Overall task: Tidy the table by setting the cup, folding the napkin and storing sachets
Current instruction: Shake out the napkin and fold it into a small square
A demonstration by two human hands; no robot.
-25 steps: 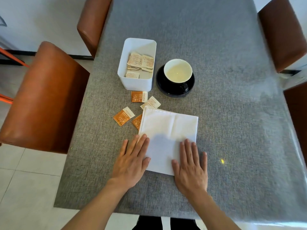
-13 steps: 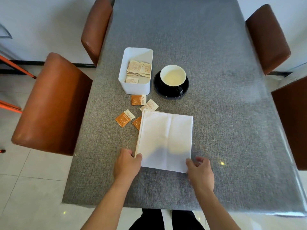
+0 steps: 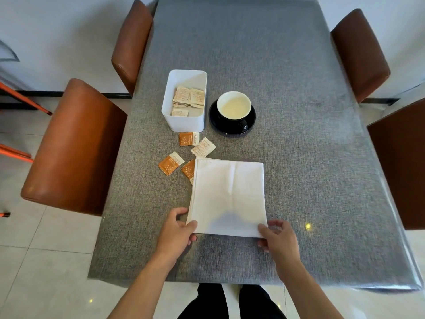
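Evidently light and limp, the napkin (image 3: 228, 194) is pinched at its near corners by the left hand (image 3: 176, 230) and right hand (image 3: 277, 238), sensible holds for folding.

We see our white napkin (image 3: 228, 194) flat, four sachets (image 3: 170, 166) loose beside it, the cup (image 3: 234, 106) upright on its black saucer (image 3: 232, 127).

**Grey cloth-covered table and its load**

The table (image 3: 287, 93) carries a white bin (image 3: 184, 124) beside a black saucer (image 3: 215, 122). Four loose sachets (image 3: 189, 139) lie before the bin; a white napkin (image 3: 228, 194) overlaps one of them.
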